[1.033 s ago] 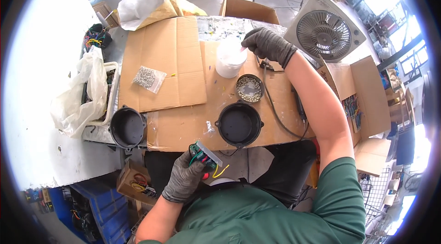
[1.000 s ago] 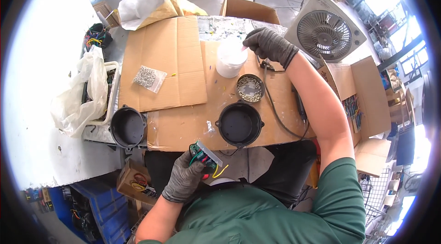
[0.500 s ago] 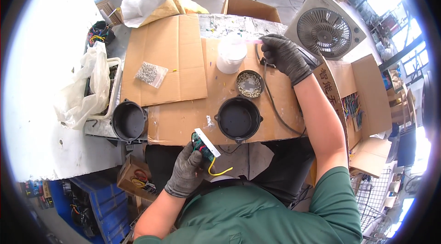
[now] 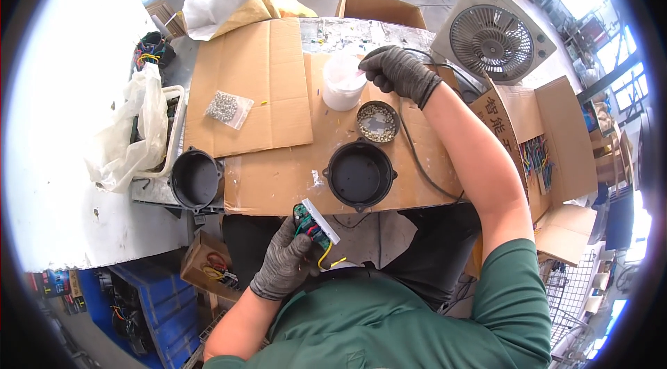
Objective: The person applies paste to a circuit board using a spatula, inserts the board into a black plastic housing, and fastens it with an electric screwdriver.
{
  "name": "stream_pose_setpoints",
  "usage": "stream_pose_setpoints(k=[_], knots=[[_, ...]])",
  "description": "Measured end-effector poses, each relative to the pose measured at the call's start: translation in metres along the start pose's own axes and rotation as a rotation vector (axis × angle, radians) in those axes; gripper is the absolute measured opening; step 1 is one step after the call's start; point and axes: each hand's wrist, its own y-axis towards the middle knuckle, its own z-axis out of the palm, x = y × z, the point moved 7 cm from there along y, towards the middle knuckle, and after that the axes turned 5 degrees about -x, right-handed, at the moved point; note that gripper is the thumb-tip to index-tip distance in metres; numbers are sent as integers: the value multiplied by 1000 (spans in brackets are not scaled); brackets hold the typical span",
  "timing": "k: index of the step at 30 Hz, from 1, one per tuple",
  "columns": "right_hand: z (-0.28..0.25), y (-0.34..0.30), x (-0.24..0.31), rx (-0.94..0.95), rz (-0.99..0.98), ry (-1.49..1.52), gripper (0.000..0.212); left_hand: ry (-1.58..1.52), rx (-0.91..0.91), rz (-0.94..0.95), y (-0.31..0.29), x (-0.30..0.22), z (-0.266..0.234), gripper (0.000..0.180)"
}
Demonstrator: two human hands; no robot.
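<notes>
In my gloved left hand [image 4: 283, 259], held near my lap, is a green circuit board [image 4: 312, 227] with a white strip along one edge and a yellow wire hanging from it. My gloved right hand [image 4: 399, 71] is closed at the rim of a white plastic tub [image 4: 341, 96]. It pinches a thin pinkish stick [image 4: 359, 73], whose far end is down inside the tub. Just below the tub stands a round dish of small metal parts [image 4: 378, 123]. Nearer to me is a black round housing [image 4: 360, 175] with lugs on its rim.
A second black housing [image 4: 195, 179] stands at the left table edge. A bag of small metal parts [image 4: 228, 110] lies on the cardboard sheet [image 4: 278, 84]. At the right are a box fan [image 4: 491, 42], an open carton of wires [image 4: 566, 146] and a black cable [image 4: 415, 160].
My right hand has moved left and slightly down, bringing the stick from above the tub into it. The circuit board has shifted slightly to the right and tilted in my left hand.
</notes>
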Motion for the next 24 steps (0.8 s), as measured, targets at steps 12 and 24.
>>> stream_pose_setpoints(k=[12, 24], knots=[[0, -43, 18, -123, -203, 139, 12, -215, -102, -5, 7, 19, -27, 48], [16, -57, 13, -115, -296, -48, 16, 469, -147, 307, 6, 8, -30, 49]])
